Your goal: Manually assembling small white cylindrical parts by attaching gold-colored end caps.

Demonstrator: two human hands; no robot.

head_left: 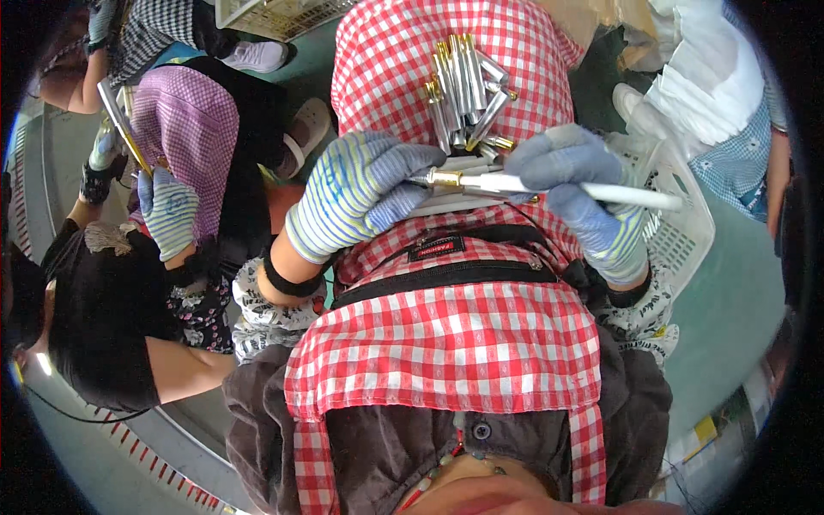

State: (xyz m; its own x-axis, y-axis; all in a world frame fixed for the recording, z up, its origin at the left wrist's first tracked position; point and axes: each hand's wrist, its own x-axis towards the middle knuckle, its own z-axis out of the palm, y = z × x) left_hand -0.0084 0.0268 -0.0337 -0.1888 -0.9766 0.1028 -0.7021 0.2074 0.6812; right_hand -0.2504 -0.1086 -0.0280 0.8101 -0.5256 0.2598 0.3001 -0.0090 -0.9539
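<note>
My left hand (360, 190), in a striped work glove, pinches a small metal fitting with a brass-coloured collar (447, 178). Most of the fitting's silver end is hidden by the fingers. My right hand (584, 193), gloved too, is closed round a white plastic tube (631, 196). The tube's narrower end meets the brass collar, in line with it; how deep it sits there I cannot tell. On the red checked apron over my lap lies a pile of silver metal cylinders (463, 79) with brass ends. More white tubes (455, 206) rest across my lap under my hands.
A white perforated plastic basket (699, 202) stands by my right forearm. Close on my left, a co-worker's gloved hand (170, 210) holds a white tube with a brass part. A cream crate (287, 19) is at the far side; another person sits at the right.
</note>
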